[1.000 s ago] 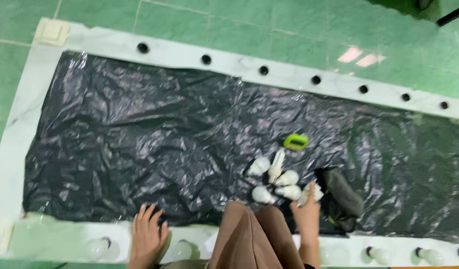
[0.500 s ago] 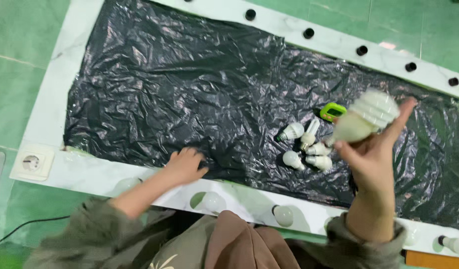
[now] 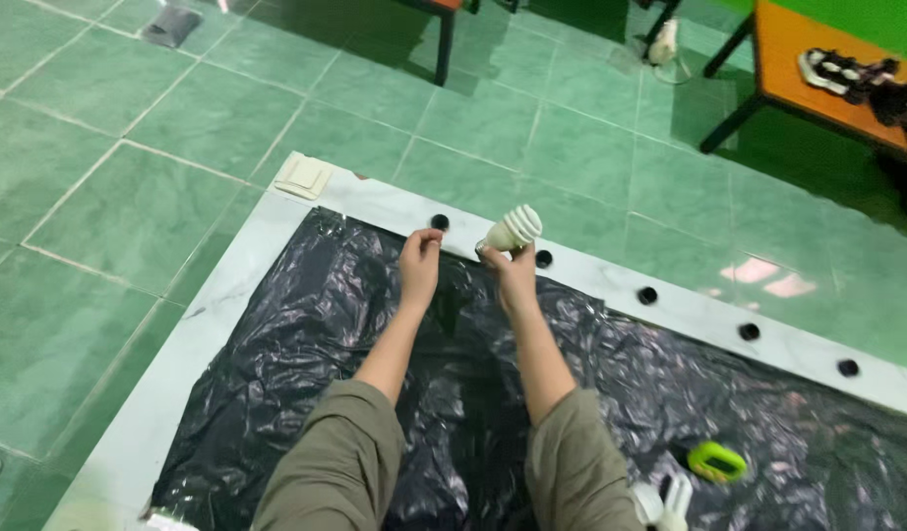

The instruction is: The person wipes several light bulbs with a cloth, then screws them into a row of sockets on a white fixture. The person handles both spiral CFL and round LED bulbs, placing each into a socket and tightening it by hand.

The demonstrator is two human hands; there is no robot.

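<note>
While the left hand (image 3: 420,264) hovers, the right grip (image 3: 513,270) pinches the spiral bulb (image 3: 513,228).

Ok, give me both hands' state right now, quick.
Left hand: empty, fingers curled, above a black socket on the white board.
Right hand: closed on a white spiral bulb.

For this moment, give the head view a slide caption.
Right hand holds a white spiral bulb above black plastic sheet; left hand reaches a socket hole.

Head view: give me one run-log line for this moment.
right hand: holds white spiral bulb | left hand: pinched, by black socket hole | under both: black plastic sheet
</note>
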